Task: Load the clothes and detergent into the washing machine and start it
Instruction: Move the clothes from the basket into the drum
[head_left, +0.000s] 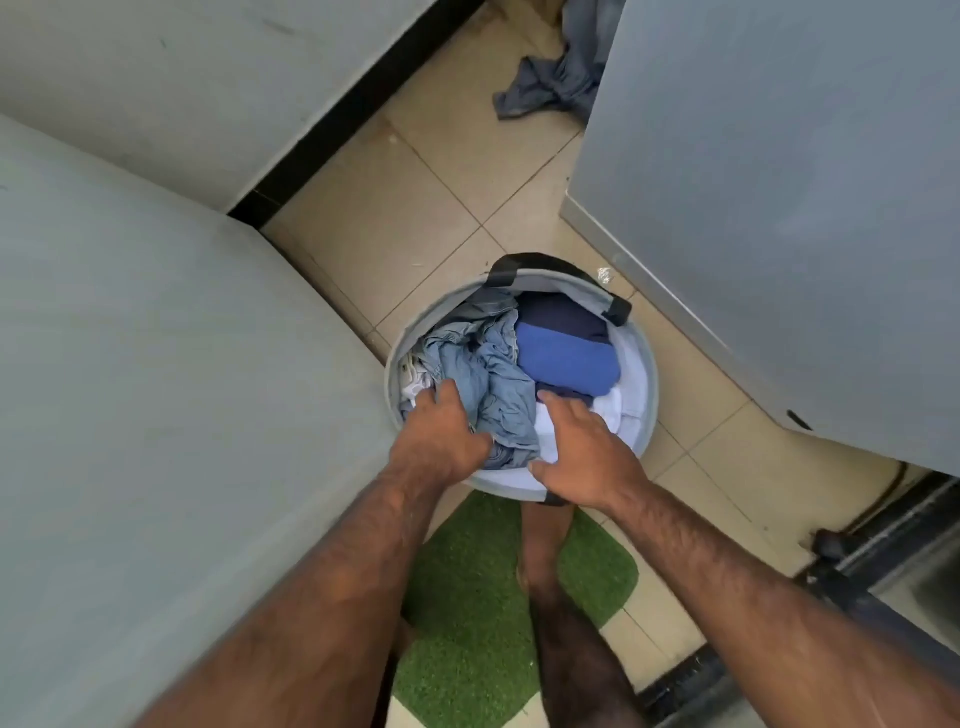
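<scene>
Beige floor tiles (415, 208) carry a round grey laundry basket (647, 364) full of clothes. Inside its near rim, the left hand (441, 431) closes on pale denim (488, 374), while the right hand (587, 447) lies spread on white fabric (613, 410), gripping nothing clearly. Both hands reach equally; a grey panel, perhaps the washing machine (156, 364), stands left of the basket.

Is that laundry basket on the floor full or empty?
Nearly full: the basket holds crumpled denim and blue clothes close to its rim.
</scene>
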